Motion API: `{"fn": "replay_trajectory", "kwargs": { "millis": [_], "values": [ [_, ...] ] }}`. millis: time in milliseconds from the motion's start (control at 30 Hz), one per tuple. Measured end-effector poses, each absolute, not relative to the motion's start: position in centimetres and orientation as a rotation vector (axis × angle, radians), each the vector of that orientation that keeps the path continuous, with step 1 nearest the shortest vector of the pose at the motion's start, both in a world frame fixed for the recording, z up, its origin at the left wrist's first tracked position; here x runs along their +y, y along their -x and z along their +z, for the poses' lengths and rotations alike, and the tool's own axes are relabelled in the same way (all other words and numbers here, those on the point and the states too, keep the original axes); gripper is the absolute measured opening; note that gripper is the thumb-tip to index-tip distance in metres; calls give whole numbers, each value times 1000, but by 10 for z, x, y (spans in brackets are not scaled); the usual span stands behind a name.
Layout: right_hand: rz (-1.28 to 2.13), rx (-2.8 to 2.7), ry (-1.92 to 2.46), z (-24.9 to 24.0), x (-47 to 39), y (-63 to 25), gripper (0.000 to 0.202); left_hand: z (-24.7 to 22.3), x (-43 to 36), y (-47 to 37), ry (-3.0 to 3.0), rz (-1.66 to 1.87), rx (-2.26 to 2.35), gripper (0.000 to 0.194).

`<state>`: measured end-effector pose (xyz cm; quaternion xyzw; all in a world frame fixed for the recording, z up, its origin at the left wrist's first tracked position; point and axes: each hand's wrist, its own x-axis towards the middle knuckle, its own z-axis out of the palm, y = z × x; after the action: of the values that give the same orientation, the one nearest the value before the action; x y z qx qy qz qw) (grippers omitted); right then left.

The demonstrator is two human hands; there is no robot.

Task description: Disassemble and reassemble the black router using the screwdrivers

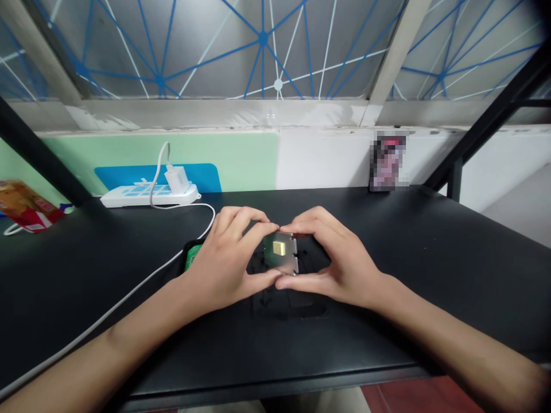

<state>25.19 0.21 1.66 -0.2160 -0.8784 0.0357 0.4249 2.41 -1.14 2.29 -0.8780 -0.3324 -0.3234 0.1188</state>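
A small, thin, see-through greyish plate (286, 261) is held up over the desk, with a gold square piece (279, 248) at its middle and notches along its right edge. My left hand (228, 252) pinches the plate's upper and lower edges from the left. From the right, my right hand (340, 258) does the same, thumb at the bottom and index finger at the top. Below the plate lie dark parts (297, 301) on the black desk, too dim to name. A black-rimmed thing with a green inside (192, 255) is partly hidden behind my left hand.
A white power strip (150, 196) with a plugged-in charger (177, 179) stands against the wall. Its white cable (133, 284) crosses the black desk (430, 275) to the left. A red and orange packet (30, 206) lies at far left. A blurred-out upright thing (387, 163) leans at back right.
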Motion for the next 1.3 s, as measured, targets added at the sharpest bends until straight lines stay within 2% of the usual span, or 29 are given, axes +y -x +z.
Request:
{"fn": "replay_trajectory", "kwargs": {
  "millis": [200, 333, 533, 733, 900, 1300],
  "values": [
    [144, -2204, 570, 18, 1, -252, 76, 24, -11, -23, 2621, -1021, -999, 43],
    [232, -2186, 608, 18, 2, -253, 90, 25, -8, -20, 2695, -1121, -1123, 53],
    [321, -2202, 706, 10, 7, -254, 98, 26, -7, -17, 2754, -1294, -1143, 64],
    [404, -2210, 680, 8, 4, -246, 83, 24, -9, -20, 2806, -1354, -1047, 59],
    [472, -2189, 650, 8, 5, -243, 62, 24, -10, -22, 2827, -1336, -1059, 59],
    [340, -2216, 808, 6, 9, -249, 50, 28, -8, -15, 2779, -1282, -1048, 55]
  ]
}}
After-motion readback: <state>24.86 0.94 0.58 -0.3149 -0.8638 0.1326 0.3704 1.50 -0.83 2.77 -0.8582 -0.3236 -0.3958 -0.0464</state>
